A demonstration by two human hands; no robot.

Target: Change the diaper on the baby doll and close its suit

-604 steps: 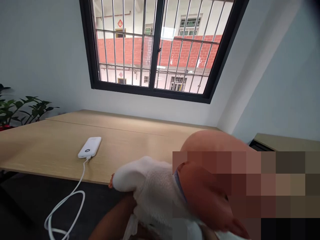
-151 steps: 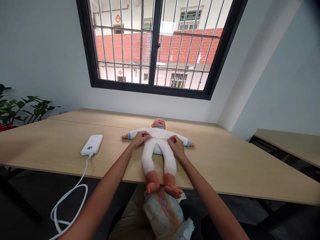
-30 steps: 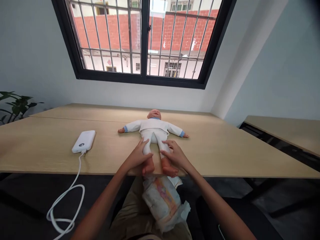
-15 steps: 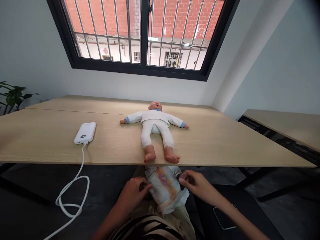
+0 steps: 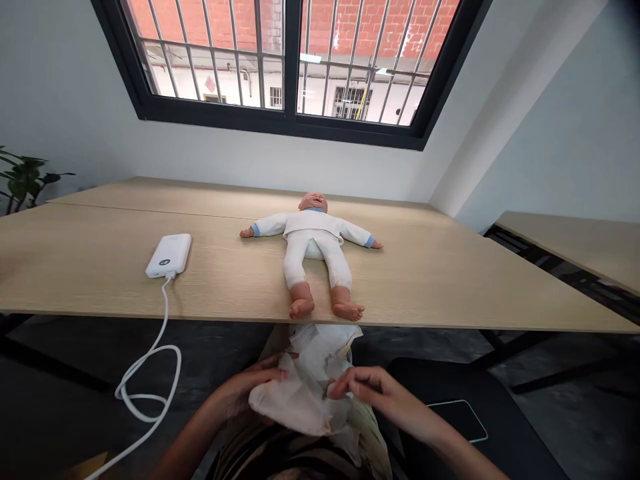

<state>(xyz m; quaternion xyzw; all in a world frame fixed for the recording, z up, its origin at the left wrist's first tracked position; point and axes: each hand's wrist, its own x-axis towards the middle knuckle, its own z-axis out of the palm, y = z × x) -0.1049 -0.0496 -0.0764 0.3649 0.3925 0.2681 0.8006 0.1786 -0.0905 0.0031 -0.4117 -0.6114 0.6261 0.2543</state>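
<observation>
A white diaper point(image 5: 295, 402) lies over my lap below the table's front edge, partly unfolded with its plain white side up. My left hand point(image 5: 253, 385) grips its left part, thumb on top and the other fingers partly hidden. At the right side of the diaper, my right hand point(image 5: 367, 389) has its fingers curled in a pinch at the frilly edge. Beyond both hands, a baby doll point(image 5: 313, 233) in a white suit with blue cuffs lies on its back on the table, arms spread and bare feet toward me.
The wooden table point(image 5: 425, 280) carries a white power bank point(image 5: 170, 256), whose white cable point(image 5: 150, 363) hangs off the front edge. A phone point(image 5: 463, 420) rests on a black seat point(image 5: 420, 373) at my right. A plant point(image 5: 25, 180) stands far left, and a barred window point(image 5: 285, 67) is ahead.
The diaper has been opened and turned, so its printed front no longer shows. Both hands have moved lower and inward onto it. The view has shifted slightly.
</observation>
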